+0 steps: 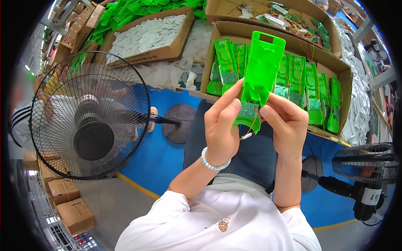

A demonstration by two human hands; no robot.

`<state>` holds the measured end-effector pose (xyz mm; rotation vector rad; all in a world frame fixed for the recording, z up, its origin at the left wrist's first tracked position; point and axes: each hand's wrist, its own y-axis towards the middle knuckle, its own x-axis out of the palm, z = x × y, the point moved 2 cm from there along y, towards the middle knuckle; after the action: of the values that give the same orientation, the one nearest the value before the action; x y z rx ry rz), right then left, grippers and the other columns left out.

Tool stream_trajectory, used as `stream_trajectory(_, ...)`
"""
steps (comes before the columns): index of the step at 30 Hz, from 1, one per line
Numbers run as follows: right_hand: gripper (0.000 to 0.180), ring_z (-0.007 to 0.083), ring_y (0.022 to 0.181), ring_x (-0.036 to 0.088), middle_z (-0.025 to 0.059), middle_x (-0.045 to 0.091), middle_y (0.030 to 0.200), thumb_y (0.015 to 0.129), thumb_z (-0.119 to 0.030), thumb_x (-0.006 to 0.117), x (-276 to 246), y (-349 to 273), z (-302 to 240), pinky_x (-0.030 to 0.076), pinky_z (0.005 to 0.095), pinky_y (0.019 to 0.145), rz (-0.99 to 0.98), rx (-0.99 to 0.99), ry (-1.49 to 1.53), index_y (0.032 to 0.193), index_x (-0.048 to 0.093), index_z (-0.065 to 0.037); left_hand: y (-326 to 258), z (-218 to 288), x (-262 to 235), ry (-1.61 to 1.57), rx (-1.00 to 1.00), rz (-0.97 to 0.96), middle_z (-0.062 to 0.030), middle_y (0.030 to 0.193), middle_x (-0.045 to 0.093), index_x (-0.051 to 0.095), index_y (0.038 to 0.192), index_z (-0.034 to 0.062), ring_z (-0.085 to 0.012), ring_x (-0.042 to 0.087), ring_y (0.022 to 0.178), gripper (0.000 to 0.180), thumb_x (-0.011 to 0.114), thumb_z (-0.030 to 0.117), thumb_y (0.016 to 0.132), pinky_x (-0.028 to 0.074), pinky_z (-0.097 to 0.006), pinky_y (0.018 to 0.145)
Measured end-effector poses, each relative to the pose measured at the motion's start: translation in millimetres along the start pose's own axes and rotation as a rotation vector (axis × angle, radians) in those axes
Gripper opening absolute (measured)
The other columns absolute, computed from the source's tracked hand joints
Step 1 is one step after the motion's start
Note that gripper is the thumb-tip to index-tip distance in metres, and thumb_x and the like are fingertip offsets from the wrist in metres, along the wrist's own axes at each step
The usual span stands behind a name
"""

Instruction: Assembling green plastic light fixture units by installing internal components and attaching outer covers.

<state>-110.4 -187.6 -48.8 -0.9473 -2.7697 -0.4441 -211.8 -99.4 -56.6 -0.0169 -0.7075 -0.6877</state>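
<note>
Between both hands I hold up a bright green plastic housing half [263, 62], long, with a rectangular slot at its far end. A small green circuit board [248, 110] sits in its near part, with thin red and yellow wires and a small white connector [246, 136] dangling below. My left hand [224, 121], a beaded bracelet at its wrist, is closed round the housing's left edge. My right hand [287, 123] grips the right edge, its thumb by the board. The fingertips behind the housing are hidden.
Behind my hands a cardboard box [345, 83] holds several green housings with boards and wires. Another box [331, 21] beyond has loose boards; a third [167, 52] holds white plastic parts. Fans stand left [90, 121] and right [364, 167]. A person [25, 117] sits behind the left fan.
</note>
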Motion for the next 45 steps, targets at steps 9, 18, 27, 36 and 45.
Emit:
stream_trajectory(9, 0.029, 0.0127, 0.086, 0.065, 0.0115, 0.07, 0.099, 0.087, 0.0, 0.067, 0.5, -2.3, 4.2, 0.052, 0.0232, 0.069, -0.001, 0.024, -0.022, 0.115, 0.063, 0.008, -1.1, -2.8, -5.8, -0.169, -0.104, 0.011, -0.0158, 0.118, 0.063, 0.049, 0.131, -0.0103, -0.0169, 0.064, 0.1, 0.043, 0.042, 0.007, 0.093, 0.05, -0.029, 0.087)
stream_trajectory(18, 0.021, 0.0066, 0.062, 0.048, 0.0005, 0.057, 0.074, 0.084, -0.005, 0.071, 3.1, -2.2, 7.8, 0.039, 0.0208, 0.057, 0.289, -0.472, -0.686, 0.104, 0.069, 0.001, 21.1, 11.6, -17.8, -0.131, -0.124, -0.087, -0.0274, 0.125, 0.054, 0.036, 0.139, -0.0017, -0.0276, 0.065, 0.09, 0.05, 0.04, 0.026, 0.098, 0.056, -0.04, 0.075)
stream_trajectory(27, 0.028, 0.0029, 0.056, 0.054, -0.0013, 0.057, 0.061, 0.087, -0.01, 0.07, 30.7, -24.5, 15.0, 0.044, 0.0191, 0.054, -0.167, 0.23, -0.274, 0.11, 0.065, 0.003, 14.1, 48.7, -1.9, -0.197, -0.072, -0.231, -0.0371, 0.125, 0.045, 0.029, 0.141, 0.0056, -0.0383, 0.06, 0.091, 0.049, 0.041, 0.025, 0.099, 0.055, -0.046, 0.076)
stream_trajectory(36, 0.014, 0.0201, 0.075, 0.069, 0.0146, 0.07, 0.088, 0.088, -0.004, 0.065, 5.2, -7.8, -9.8, 0.052, 0.0272, 0.068, 0.396, -0.423, -0.825, 0.102, 0.064, -0.001, 16.2, 39.0, -28.4, 0.215, 0.117, -0.077, -0.0174, 0.122, 0.051, 0.027, 0.145, -0.0008, -0.0186, 0.059, 0.096, 0.053, 0.048, 0.008, 0.097, 0.054, -0.034, 0.079)
stream_trajectory(45, 0.021, 0.0284, 0.081, 0.067, 0.02, 0.068, 0.094, 0.081, 0.011, 0.066, 5.4, 10.2, -35.7, 0.054, 0.032, 0.071, 0.155, -0.799, -0.792, 0.101, 0.064, 0.004, -16.5, 14.5, -26.3, 0.15, -0.254, -0.135, -0.0148, 0.105, 0.06, 0.034, 0.14, -0.0025, -0.0153, 0.06, 0.076, 0.046, 0.042, 0.019, 0.1, 0.054, -0.029, 0.062)
